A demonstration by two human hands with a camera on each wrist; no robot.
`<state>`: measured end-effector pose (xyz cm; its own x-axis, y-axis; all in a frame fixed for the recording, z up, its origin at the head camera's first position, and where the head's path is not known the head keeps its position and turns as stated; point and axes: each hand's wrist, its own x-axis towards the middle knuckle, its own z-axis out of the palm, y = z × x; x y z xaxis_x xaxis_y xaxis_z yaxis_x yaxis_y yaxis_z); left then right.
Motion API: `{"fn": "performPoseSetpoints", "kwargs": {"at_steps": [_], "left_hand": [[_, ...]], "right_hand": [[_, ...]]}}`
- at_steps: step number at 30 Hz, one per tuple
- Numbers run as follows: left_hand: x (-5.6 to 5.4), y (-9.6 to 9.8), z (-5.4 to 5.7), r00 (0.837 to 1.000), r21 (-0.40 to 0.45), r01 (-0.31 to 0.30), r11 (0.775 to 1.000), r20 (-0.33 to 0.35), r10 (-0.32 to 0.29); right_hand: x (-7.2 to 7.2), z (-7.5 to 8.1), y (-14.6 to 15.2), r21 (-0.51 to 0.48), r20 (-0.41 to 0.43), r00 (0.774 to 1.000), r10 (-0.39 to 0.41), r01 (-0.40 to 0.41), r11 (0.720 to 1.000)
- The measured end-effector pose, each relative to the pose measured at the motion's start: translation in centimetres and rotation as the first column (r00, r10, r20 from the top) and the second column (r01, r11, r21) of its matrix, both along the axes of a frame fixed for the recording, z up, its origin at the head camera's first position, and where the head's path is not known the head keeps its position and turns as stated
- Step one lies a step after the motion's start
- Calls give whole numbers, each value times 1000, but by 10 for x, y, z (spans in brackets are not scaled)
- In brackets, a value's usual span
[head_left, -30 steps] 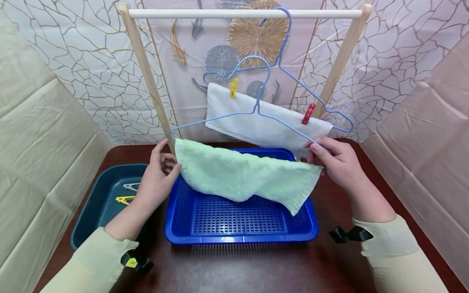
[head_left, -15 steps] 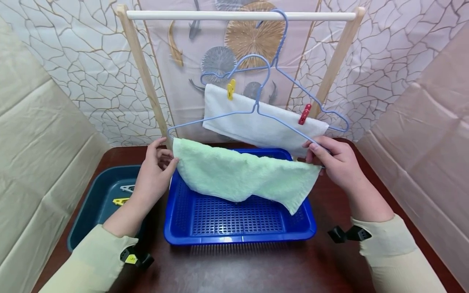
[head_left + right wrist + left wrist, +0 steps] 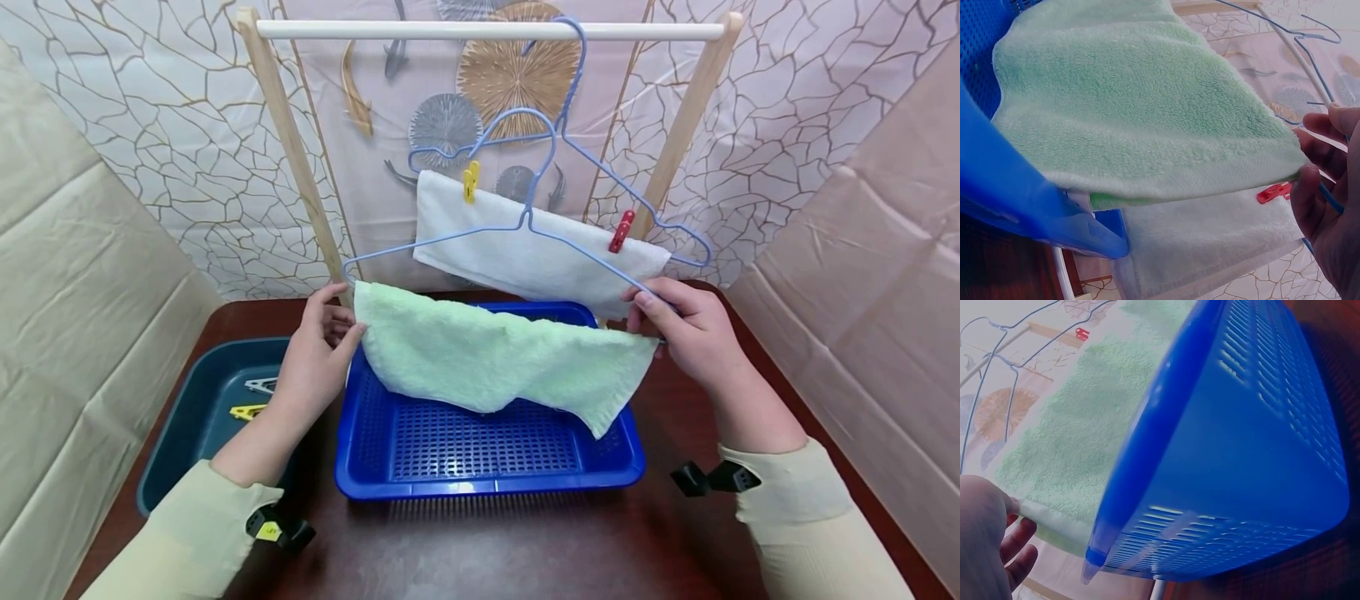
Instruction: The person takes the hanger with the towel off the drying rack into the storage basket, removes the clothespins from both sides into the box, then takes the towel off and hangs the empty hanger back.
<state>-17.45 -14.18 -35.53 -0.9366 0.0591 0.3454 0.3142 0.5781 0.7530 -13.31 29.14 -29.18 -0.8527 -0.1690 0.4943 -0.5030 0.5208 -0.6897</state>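
A light green towel (image 3: 495,350) is draped over the lower bar of a blue wire clothes hanger (image 3: 528,218), its folded edge along the top. My right hand (image 3: 686,329) grips the hanger's right end, with the fingertips at the towel's top corner; the right wrist view shows the bar passing through the fingers. At the opposite end, my left hand (image 3: 318,346) pinches the towel's left edge near the top corner. In the left wrist view its thumb lies at the hem, and the other fingers are partly behind the cloth. The towel hangs over a blue perforated basket (image 3: 491,485).
Behind, a white towel (image 3: 517,242) hangs from another blue hanger (image 3: 615,171) with a yellow clothespin (image 3: 470,182) and a red clothespin (image 3: 621,232). That hanger hooks on a rack's white rod (image 3: 412,31). A dark green tray (image 3: 183,425) holds clothespins at left.
The left hand has moved slightly left from a second ago and stays at the towel's edge. The view has shifted a little. Right hand, hanger and towel are almost unchanged.
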Motion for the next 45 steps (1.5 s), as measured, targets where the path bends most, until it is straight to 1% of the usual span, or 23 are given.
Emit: {"fn": "performPoseSetpoints", "kwargs": {"at_steps": [6, 12, 14, 20, 23, 28, 32, 39, 45], "left_hand": [[2, 1, -1, 1000, -21, 1, 1000, 2, -1], [5, 0, -2, 1000, -45, -5, 999, -5, 5], [6, -1, -2, 1000, -48, -5, 999, -2, 5], [8, -1, -5, 1000, -43, -2, 999, 20, 3], [8, -1, -6, 1000, -35, 3, 999, 25, -2], [7, -1, -7, 1000, -28, 13, 1000, 26, -13], [7, -1, -10, 999, -30, 24, 999, 46, -22], [8, 1, -13, 997, -39, 30, 999, 73, -27], [9, 3, -14, 995, -47, 38, 998, 90, -33]], "right_hand": [[0, 0, -1, -24, 2, 1000, -22, 22, 999], [-1, -1, 0, -36, -11, 1000, -23, 23, 999], [-1, -1, -1, -50, -3, 1000, -28, 27, 998], [-1, -2, -2, -44, -2, 1000, -31, 31, 999], [-2, -2, -2, -60, -4, 999, -35, 35, 998], [-3, -2, -2, -66, -16, 1000, -25, 24, 998], [-4, -3, -3, -65, -19, 1000, -21, 20, 998], [-3, -3, -5, -94, 3, 999, -52, 52, 994], [-4, -4, -5, -96, 1, 998, -63, 63, 993]]}}
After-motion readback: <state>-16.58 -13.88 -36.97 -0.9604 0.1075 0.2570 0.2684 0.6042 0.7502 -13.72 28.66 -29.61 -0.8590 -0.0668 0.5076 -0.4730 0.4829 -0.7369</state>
